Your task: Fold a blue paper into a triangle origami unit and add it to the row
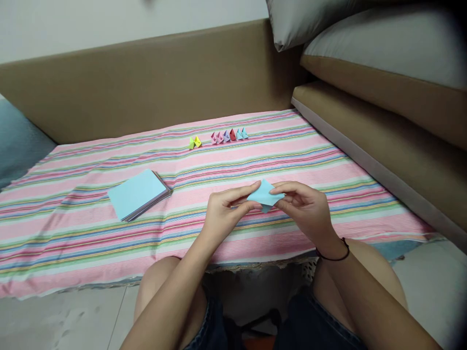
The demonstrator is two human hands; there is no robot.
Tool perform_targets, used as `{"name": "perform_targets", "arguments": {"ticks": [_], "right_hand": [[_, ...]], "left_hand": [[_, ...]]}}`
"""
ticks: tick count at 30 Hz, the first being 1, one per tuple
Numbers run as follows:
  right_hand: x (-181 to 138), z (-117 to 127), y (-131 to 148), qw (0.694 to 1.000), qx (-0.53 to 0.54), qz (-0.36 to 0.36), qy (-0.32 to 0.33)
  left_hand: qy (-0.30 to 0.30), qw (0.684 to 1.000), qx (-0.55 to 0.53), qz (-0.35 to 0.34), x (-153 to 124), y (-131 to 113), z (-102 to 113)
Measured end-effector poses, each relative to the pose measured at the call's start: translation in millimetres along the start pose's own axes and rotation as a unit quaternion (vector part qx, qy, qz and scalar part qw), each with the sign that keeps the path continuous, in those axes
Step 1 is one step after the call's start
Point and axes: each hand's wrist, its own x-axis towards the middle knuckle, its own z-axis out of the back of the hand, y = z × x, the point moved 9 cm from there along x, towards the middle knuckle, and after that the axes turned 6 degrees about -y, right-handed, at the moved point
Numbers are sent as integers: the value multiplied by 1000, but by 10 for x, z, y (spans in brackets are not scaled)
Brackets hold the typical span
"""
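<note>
A folded piece of light blue paper [266, 195] is held up between both hands, over the near part of the striped cloth. My left hand [228, 206] pinches its left corner between thumb and fingers. From the other side, my right hand [304, 206] grips the right corner, its thumb below and fingers above. The paper has a pointed, diamond-like outline with a small tip hanging beneath. Its far side and some fingertips are hidden.
A stack of coloured paper [137, 195], light blue on top, lies to the left. Farther back, a row of small folded paper figures [232, 135] stands beside two yellow ones [195, 142]. Cushions [383, 97] rise at the right, and a brown backrest [146, 82] bounds the rear.
</note>
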Motion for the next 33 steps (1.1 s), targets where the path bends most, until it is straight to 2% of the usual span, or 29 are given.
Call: {"name": "perform_targets", "arguments": {"ticks": [6,13,21,26,30,33], "right_hand": [[-3,-72,89,999,-22,36,15],[-12,-7,-28,1000,-5,1,-6],[-14,-2,-11,999,-37,-13,-33],[-11,-55,-47,999,5,-52,-8],[-15,-127,-154,992,73,-101,9],[-14,-166,-156,991,82,-100,26]], "left_hand": [[-2,1000,-6,11,-4,47,0],[10,995,-85,51,9,105,-45],[-50,992,-89,69,19,166,31],[-73,997,40,0,2,58,82],[-85,983,139,-88,-25,-97,102],[-85,975,170,-115,-37,-139,98]]}}
